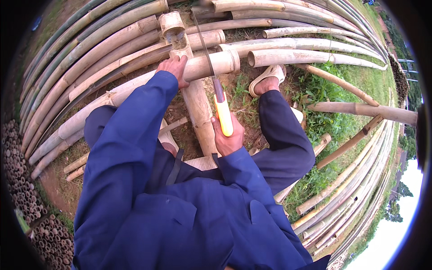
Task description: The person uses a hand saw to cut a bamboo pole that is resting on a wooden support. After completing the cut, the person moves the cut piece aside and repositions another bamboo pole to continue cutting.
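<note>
My left hand (174,71) presses down on a thick bamboo pole (130,90), its fingers curled over the top. In my right hand (229,137) is the yellow handle of a hand saw (222,110). The long, thin saw blade (204,45) lies across the pole between my left hand and the pole's cut end (235,60). Whether its teeth are inside a cut cannot be made out. Under the pole runs a notched bamboo support (200,117), which slopes from beyond my left hand down toward me.
Long bamboo poles (99,49) lie side by side on the left, with more poles (310,57) at the far right. A bamboo frame (360,108) stands right of my sandalled foot (268,82). Stacked short bamboo pieces (51,240) fill the lower left; another pole row (344,202) lies lower right.
</note>
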{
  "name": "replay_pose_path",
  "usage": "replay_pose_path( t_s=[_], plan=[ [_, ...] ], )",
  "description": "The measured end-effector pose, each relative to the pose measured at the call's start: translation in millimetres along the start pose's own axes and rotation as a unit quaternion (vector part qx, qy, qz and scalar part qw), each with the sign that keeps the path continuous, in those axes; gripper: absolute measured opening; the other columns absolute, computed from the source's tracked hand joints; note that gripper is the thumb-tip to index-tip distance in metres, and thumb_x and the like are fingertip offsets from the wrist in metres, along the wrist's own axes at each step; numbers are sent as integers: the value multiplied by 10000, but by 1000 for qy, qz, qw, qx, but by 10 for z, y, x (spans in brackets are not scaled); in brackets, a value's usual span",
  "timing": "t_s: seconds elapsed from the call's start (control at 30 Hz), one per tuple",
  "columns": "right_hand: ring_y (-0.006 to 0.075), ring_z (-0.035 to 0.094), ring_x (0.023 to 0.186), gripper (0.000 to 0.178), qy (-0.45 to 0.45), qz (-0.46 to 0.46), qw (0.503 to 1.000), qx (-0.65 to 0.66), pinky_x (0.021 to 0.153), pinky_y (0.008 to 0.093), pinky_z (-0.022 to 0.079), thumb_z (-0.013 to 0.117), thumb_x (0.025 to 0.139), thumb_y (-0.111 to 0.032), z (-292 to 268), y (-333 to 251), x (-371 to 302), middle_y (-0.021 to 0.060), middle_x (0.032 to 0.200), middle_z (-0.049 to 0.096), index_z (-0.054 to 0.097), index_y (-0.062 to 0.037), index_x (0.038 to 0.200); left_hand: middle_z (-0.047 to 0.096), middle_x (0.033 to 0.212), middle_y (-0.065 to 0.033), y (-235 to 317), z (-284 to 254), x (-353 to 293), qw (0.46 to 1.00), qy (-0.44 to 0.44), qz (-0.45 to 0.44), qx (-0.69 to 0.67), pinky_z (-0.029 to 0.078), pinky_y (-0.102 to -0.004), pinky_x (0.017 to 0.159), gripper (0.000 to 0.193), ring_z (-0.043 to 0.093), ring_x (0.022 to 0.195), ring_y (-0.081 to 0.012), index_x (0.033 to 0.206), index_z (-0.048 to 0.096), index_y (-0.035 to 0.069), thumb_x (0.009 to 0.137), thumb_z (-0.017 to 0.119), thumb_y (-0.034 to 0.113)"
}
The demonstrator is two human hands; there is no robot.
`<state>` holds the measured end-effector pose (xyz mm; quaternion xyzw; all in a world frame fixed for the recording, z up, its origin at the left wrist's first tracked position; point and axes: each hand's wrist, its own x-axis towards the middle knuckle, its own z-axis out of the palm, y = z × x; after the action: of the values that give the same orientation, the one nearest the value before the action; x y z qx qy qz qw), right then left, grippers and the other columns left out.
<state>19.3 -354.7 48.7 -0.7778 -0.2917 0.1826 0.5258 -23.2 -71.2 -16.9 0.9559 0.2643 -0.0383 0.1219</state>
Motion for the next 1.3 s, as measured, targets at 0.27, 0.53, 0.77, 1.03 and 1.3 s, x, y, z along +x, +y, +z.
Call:
replay_pose_path(
  t_s=[0.27,0.53,0.77,1.03,1.3],
  plan=[
    [252,684,625,135,-23,28,999,-14,631,360,537,768,935,-64,-701,-432,-706,149,755,675,677,9,1005,673,1148,-210,-107,-109,170,1000,0,26,-11,581,-511,912,775,695,1080,-427,1233,539,56,633,908,379],
    [320,670,588,93,-49,20,995,-89,584,375,520,750,904,-3,-799,-398,-752,140,712,650,664,-2,940,688,1134,-238,-169,-147,247,997,-56,22,-57,573,-525,914,778,698,1054,-453,1234,541,39,646,910,390],
    [315,663,572,82,-13,-35,997,-64,570,376,501,733,902,8,-699,-73,-555,148,690,621,653,4,922,647,1235,-220,-143,-206,444,999,-2,-17,-51,557,-540,938,775,679,1106,-458,1281,573,84,648,895,394],
    [268,672,609,174,-77,-36,992,-94,580,353,514,777,872,22,-1216,-476,-816,119,770,667,729,27,1039,633,1244,-193,-197,-173,333,997,-39,12,-64,555,-531,964,822,670,1137,-438,1334,570,108,629,900,373],
    [271,657,543,72,-45,-22,998,-28,554,361,500,731,910,-16,-530,-118,138,133,640,613,667,12,930,593,1282,-184,-153,-123,352,996,-34,11,-79,553,-539,983,864,651,1181,-424,1327,565,49,610,923,373]
  ],
)
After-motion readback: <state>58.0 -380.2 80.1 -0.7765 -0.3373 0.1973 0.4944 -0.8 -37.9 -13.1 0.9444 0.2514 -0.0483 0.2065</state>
